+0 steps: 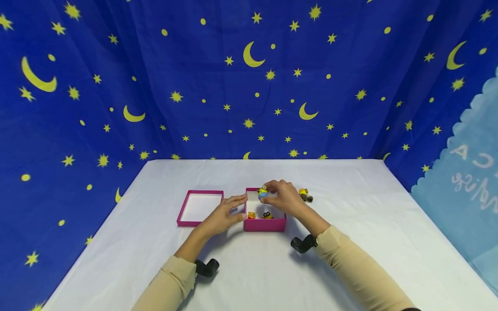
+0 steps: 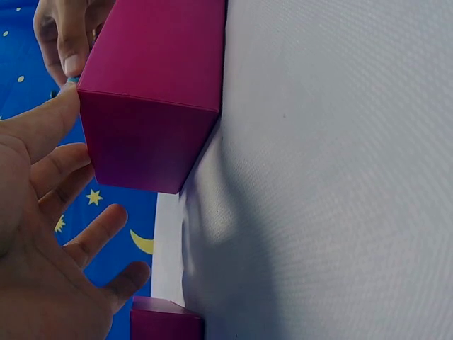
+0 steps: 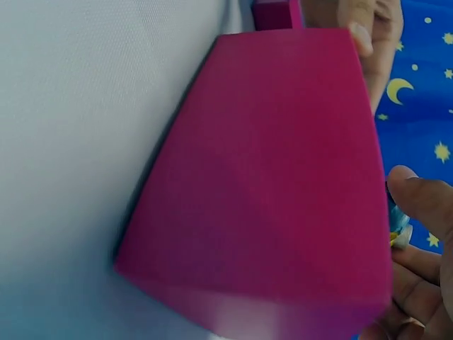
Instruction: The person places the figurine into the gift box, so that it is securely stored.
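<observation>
Above the magenta box (image 1: 265,224), my right hand (image 1: 285,196) pinches a small yellow and blue minion figure (image 1: 262,192) between thumb and fingers. In the right wrist view only part of that minion figure (image 3: 400,221) shows past the box's edge. My left hand (image 1: 223,215) rests its fingertips against the box's left side, with the fingers fairly straight and spread. The left wrist view shows the left hand's thumb and index finger touching the box (image 2: 152,134). Inside the box's near end lie an orange-yellow figure (image 1: 251,215) and a minion figure with black goggles (image 1: 267,215).
A magenta-rimmed box lid (image 1: 189,223) lies with its white inside up, left of the box. Another yellow and dark brown figure (image 1: 305,195) lies on the white-covered table (image 1: 350,207) by the right hand. A blue star-and-moon curtain (image 1: 218,86) hangs behind.
</observation>
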`<state>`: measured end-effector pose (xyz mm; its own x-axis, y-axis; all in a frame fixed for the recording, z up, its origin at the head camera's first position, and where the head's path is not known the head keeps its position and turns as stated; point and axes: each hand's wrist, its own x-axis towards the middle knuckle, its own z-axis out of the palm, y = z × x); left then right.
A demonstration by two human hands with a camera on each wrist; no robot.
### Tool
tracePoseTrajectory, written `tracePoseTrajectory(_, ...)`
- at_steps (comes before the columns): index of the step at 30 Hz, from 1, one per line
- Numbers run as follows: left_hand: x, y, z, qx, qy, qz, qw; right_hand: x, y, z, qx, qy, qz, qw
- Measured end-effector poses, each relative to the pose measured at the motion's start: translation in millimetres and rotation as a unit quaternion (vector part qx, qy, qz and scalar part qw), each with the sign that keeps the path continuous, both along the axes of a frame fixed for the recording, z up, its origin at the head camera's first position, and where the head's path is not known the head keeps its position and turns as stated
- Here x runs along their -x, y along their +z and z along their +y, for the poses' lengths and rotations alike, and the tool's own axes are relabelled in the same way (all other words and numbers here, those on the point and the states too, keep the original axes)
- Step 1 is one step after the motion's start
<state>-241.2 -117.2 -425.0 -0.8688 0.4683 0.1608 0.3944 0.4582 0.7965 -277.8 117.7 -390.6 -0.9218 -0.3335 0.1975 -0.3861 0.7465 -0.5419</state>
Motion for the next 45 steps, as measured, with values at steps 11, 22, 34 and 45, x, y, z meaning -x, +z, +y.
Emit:
tracePoseTrajectory(11, 1.1, -0.1, -0.5, 0.0, -0.006, 0.015, 0.9999, 4.1, -8.6, -13, -0.038, 0.006, 0.033, 0.9987)
tracePoseTrajectory(22, -0.2, 2.1, -0.1, 0.001, -0.01, 0.028, 0.9996, 5.0, -11.4, -25, -0.06, -0.009, 0.014, 0.9981)
tracePoseTrajectory(34, -0.7, 3.7, -0.1, 0.011, -0.001, 0.01, 0.9999, 6.3, -16.1, -30, -0.091, -0.01, 0.02, 0.9956)
tracePoseTrajectory(45, -2.1, 0.5, -1.0, 0.015, 0.003, 0.009, 0.9998, 4.3, -17.2, -33, -0.128, 0.011, 0.021, 0.9915)
